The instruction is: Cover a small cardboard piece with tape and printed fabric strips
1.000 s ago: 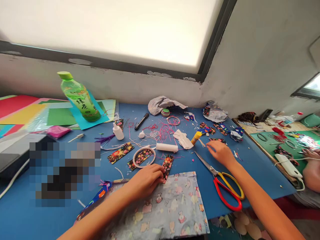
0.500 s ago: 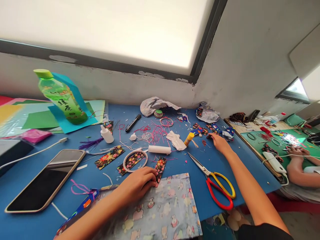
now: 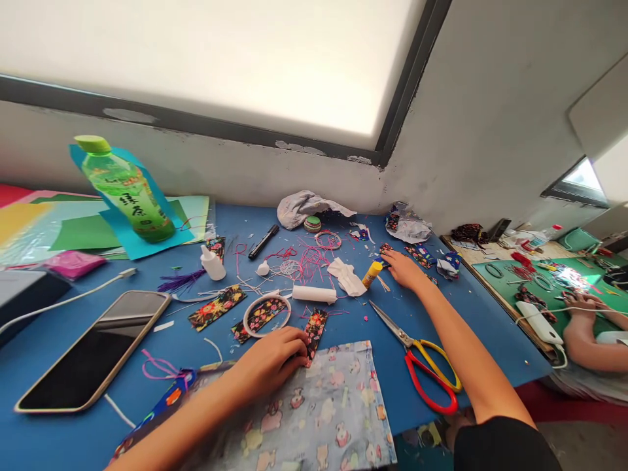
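My left hand (image 3: 282, 356) lies at the top edge of a pale cloth (image 3: 338, 405) printed with cartoon animals. Its curled fingers grip the lower end of a black floral fabric strip (image 3: 318, 327). Farther right, my right hand (image 3: 405, 268) reaches over the fabric scraps (image 3: 419, 255), its fingers stretched out flat onto them. A yellow glue stick (image 3: 371, 273) stands tilted just left of that hand. Below it lie scissors (image 3: 417, 350) with one red and one yellow handle. Left of the strip, a white ring (image 3: 246, 320) rests on another floral strip (image 3: 265, 315).
A phone (image 3: 93, 356), a white glue bottle (image 3: 212, 263), a black marker (image 3: 263, 241) and a green drink bottle (image 3: 132, 196) are on the blue table. Tangled threads (image 3: 314, 261) and a white roll (image 3: 314, 294) lie mid-table. At right, another person's hands (image 3: 583, 304) work over a green mat.
My right hand has moved left, from the right side of the fabric scraps onto them, close to the glue stick. My left hand stays on the floral strip.
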Tool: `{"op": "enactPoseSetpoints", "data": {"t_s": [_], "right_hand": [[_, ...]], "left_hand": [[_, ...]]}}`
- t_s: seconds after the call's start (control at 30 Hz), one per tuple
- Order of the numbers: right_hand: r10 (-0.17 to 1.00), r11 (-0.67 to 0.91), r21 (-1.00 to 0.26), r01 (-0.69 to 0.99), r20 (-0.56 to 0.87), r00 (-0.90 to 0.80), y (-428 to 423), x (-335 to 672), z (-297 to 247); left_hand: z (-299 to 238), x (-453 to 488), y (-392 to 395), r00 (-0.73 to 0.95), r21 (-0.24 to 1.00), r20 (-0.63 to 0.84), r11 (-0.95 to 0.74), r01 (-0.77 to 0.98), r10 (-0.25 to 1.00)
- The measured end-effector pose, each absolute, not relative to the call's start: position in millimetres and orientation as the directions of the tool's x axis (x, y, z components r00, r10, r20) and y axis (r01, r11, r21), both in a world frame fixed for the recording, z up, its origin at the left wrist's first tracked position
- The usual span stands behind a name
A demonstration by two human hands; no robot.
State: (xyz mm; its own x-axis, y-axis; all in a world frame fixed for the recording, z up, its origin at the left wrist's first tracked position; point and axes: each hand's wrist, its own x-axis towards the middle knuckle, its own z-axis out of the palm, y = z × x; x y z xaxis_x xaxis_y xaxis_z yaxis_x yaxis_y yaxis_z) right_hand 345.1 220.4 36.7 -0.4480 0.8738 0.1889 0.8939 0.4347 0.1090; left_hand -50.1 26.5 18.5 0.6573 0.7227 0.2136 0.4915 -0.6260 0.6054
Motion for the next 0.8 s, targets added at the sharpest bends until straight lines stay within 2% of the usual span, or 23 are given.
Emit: {"op": "enactPoseSetpoints", "data": {"t_s": [0.1, 0.17, 0.43, 0.63, 0.8], "right_hand": [[0.863, 0.470, 0.075, 0.880, 0.170, -0.475, 228.2, 328.8, 35.0], [0.867, 0.455, 0.045, 0.889, 0.207, -0.454, 229.1, 326.2, 39.0], [0.846, 0.308, -0.180, 0.934, 0.501, -0.182, 221.5, 330.0, 64.9], [0.846, 0.299, -0.307, 0.903, 0.524, -0.102, 215.0, 330.2, 70.3], [0.846, 0.309, -0.296, 0.904, 0.519, -0.119, 209.0, 331.1, 72.8]], "left_hand": [[16.9, -50.4, 26.5, 0.652, 0.621, 0.208, -0.613, 0.488, 0.729], [16.7, -50.2, 26.4, 0.649, 0.622, 0.210, -0.612, 0.488, 0.731], [19.0, -48.9, 26.4, 0.655, 0.601, 0.221, -0.630, 0.492, 0.723], [21.7, -49.2, 26.5, 0.660, 0.608, 0.191, -0.615, 0.502, 0.727], [23.8, -48.9, 26.1, 0.661, 0.613, 0.201, -0.619, 0.491, 0.723]]}}
